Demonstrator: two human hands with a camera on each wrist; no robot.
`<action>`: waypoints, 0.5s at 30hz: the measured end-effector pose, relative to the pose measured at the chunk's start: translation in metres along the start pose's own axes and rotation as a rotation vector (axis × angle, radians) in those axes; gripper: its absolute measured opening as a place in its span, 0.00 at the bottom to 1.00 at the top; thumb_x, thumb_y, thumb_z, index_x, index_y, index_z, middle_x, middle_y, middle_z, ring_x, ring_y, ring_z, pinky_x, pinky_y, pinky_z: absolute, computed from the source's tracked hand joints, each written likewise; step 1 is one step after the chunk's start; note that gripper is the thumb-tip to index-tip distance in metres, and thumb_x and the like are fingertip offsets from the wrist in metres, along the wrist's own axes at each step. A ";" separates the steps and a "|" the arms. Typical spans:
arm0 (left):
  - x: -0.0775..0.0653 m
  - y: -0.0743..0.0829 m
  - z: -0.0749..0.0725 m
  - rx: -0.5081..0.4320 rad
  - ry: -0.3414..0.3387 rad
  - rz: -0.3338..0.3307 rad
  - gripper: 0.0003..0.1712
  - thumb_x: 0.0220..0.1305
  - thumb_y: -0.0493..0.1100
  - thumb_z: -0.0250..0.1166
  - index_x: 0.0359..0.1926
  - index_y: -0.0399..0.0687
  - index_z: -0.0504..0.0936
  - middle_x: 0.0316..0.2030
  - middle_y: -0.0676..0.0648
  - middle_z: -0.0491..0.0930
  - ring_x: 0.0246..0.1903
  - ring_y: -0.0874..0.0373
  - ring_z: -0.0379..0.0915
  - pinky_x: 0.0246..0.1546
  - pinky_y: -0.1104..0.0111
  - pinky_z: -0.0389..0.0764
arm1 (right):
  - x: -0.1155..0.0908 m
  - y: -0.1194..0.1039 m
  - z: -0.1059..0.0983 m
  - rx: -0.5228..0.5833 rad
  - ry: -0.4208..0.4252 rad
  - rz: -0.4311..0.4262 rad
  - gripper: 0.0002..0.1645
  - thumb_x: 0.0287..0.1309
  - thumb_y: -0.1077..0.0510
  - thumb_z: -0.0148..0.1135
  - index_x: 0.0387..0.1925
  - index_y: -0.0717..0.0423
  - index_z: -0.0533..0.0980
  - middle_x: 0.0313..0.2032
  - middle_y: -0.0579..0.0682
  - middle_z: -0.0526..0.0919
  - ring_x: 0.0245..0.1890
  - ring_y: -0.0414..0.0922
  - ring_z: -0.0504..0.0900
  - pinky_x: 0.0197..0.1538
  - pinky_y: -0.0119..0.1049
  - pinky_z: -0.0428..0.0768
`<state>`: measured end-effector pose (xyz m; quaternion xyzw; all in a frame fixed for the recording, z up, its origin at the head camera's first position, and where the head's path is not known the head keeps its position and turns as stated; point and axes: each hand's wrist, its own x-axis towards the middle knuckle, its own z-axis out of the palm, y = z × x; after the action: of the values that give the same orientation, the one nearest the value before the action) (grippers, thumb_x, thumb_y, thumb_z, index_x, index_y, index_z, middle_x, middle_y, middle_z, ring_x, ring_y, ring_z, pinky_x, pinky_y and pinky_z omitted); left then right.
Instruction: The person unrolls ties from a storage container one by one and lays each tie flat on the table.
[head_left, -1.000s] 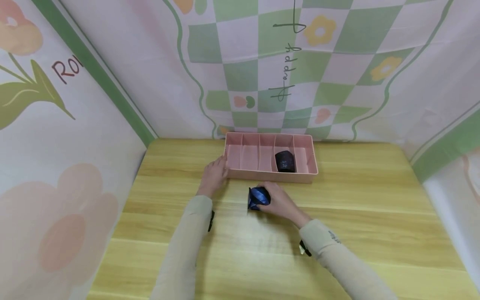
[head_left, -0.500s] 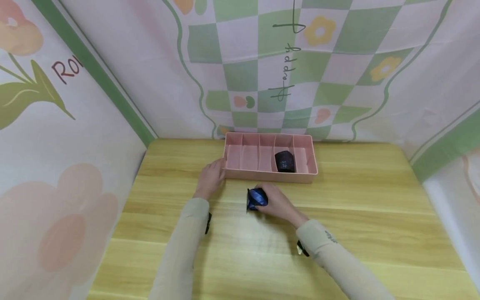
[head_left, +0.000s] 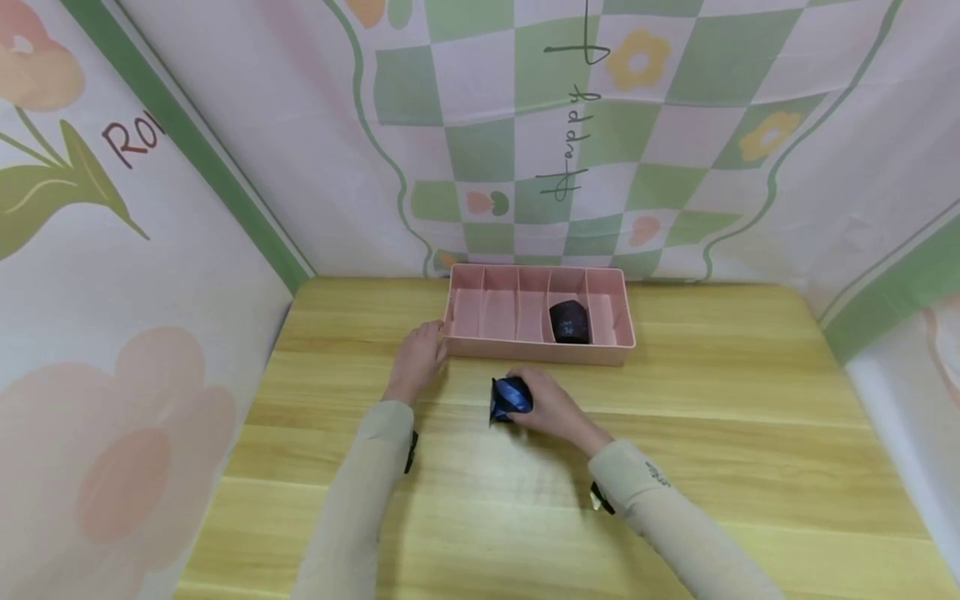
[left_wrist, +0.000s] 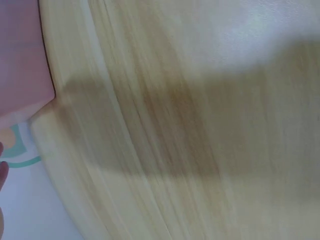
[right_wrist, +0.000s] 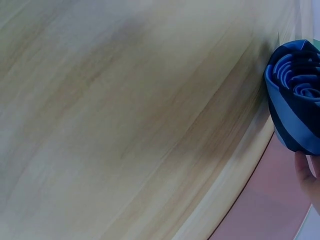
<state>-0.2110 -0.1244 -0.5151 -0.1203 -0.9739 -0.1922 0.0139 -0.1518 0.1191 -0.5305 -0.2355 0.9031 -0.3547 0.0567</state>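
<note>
My right hand [head_left: 551, 406] grips a rolled-up necktie [head_left: 512, 399], dark navy with lighter blue diagonal stripes. It is held just in front of the pink compartment box [head_left: 536, 352]. In the right wrist view, the coiled layers of the necktie [right_wrist: 295, 100] show at its end, with fingertips against its side. My left hand [head_left: 417, 358] is at the box's front left corner, its fingers loosely bent and holding nothing; whether they touch the box I cannot tell. Another rolled necktie [head_left: 570, 322], near black with small pale marks, sits in the box's fourth compartment from the left.
The wooden table [head_left: 675, 467] carries the box near its back edge. Behind it hangs a cloth wall [head_left: 480, 150] with green checks and flowers. Patterned side walls [head_left: 150, 292] border the table to the left and right.
My left hand has drawn slightly left and back along the box's corner. My right hand has shifted a little to the left with the striped necktie. The box has barely moved.
</note>
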 end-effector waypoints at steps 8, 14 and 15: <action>-0.004 0.003 0.000 0.099 0.121 0.103 0.14 0.67 0.38 0.51 0.49 0.36 0.75 0.50 0.41 0.80 0.50 0.49 0.77 0.55 0.61 0.79 | 0.000 0.001 0.000 0.015 0.004 0.001 0.34 0.46 0.58 0.73 0.55 0.62 0.70 0.51 0.58 0.78 0.52 0.55 0.76 0.56 0.52 0.79; -0.007 0.006 0.009 0.199 0.233 0.252 0.10 0.61 0.36 0.57 0.43 0.38 0.78 0.34 0.43 0.82 0.34 0.52 0.79 0.39 0.65 0.83 | 0.000 0.003 0.000 0.012 0.006 0.000 0.34 0.46 0.58 0.72 0.55 0.61 0.70 0.51 0.59 0.78 0.51 0.56 0.76 0.56 0.52 0.79; -0.008 0.007 0.011 0.209 0.256 0.285 0.09 0.61 0.36 0.58 0.42 0.38 0.77 0.32 0.44 0.82 0.32 0.53 0.78 0.37 0.66 0.83 | 0.000 0.003 0.000 0.012 0.004 0.003 0.34 0.47 0.57 0.72 0.55 0.61 0.70 0.51 0.59 0.78 0.51 0.56 0.76 0.56 0.52 0.79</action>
<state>-0.2012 -0.1163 -0.5231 -0.2294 -0.9519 -0.0999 0.1770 -0.1532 0.1212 -0.5329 -0.2330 0.9013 -0.3606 0.0569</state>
